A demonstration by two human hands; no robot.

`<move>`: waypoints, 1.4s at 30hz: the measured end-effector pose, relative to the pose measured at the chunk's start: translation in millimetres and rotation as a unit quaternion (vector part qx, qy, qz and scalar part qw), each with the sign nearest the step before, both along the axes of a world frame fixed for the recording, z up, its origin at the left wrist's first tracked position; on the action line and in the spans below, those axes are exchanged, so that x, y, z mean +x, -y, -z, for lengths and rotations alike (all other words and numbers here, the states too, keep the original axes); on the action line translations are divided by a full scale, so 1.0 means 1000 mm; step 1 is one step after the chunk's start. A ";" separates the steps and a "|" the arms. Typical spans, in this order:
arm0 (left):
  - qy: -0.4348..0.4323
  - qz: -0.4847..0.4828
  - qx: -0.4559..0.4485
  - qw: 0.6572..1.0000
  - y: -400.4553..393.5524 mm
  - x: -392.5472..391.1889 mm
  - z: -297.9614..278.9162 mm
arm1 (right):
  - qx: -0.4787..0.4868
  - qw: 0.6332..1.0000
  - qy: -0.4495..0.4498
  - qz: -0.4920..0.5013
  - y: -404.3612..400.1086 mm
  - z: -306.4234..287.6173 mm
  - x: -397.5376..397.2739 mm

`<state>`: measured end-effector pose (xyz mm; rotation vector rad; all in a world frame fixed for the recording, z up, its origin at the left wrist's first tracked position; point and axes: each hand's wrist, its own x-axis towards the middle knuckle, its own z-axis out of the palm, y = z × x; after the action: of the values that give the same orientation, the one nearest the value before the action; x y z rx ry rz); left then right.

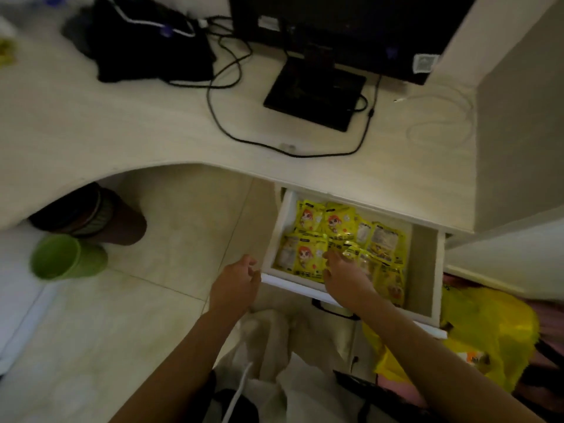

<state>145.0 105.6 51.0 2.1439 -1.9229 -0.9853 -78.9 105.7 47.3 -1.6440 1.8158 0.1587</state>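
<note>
- We are reaching our right hand (346, 277) into the open drawer (422, 270) at the lower middle of the frame, just under the desk (122, 123) edge.
- Its fingers (331, 257) are bending down onto the packets (308, 254); blur is hiding whether they are pinching one or only touching it.
- The packets are lying flat and overlapping, filling the left and middle of the drawer, while its right part is showing bare.
- We are keeping our left hand (236, 280) just beside the drawer's front left corner, fingers loosely curled and holding nothing; we cannot tell whether they are touching the front edge.
- A monitor (335, 22) is standing on the desk at the upper middle, with cables (219, 117) trailing across the surface to its left.
- A black bag (146, 47) is lying on the desk at the upper left.
- A bin (100, 218) and a cup (65, 257) are lying on their sides on the floor (171, 224) at the left, just beside each other.
- A yellow bag (488, 331) is sitting at the lower right, below the drawer.
</note>
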 end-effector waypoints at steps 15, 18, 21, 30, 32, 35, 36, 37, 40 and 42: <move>0.087 -0.166 -0.034 0.982 -0.068 0.219 -0.011 | -0.017 0.969 0.013 -0.245 0.025 -0.021 0.253; 0.090 -0.198 -0.025 0.976 -0.077 0.270 -0.012 | -0.020 0.966 0.023 -0.259 0.025 -0.016 0.306; 0.094 -0.217 -0.021 0.971 -0.078 0.314 -0.013 | -0.025 0.959 0.023 -0.281 0.029 -0.017 0.355; 0.111 -0.268 -0.047 0.956 -0.052 0.419 -0.020 | -0.059 0.936 0.040 -0.344 0.071 -0.030 0.473; 0.116 -0.273 -0.058 0.953 -0.036 0.438 -0.021 | -0.072 0.934 0.042 -0.348 0.088 -0.033 0.497; 0.122 -0.284 -0.076 0.948 -0.004 0.467 -0.026 | -0.102 0.928 0.043 -0.356 0.118 -0.038 0.531; 0.122 -0.288 -0.082 0.946 0.007 0.478 -0.027 | -0.106 0.926 0.044 -0.359 0.129 -0.040 0.542; 0.122 -0.293 -0.087 0.944 0.018 0.488 -0.029 | -0.108 0.924 0.045 -0.363 0.141 -0.041 0.554; 0.122 -0.310 -0.091 0.938 0.051 0.517 -0.033 | -0.104 0.920 0.040 -0.377 0.178 -0.046 0.588; 0.122 -0.317 -0.093 0.936 0.069 0.535 -0.034 | -0.112 0.913 0.041 -0.390 0.200 -0.047 0.608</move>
<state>680.1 36.4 85.0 2.5857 -1.1686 -0.4141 529.5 -93.8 94.5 -2.4280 1.0463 0.2262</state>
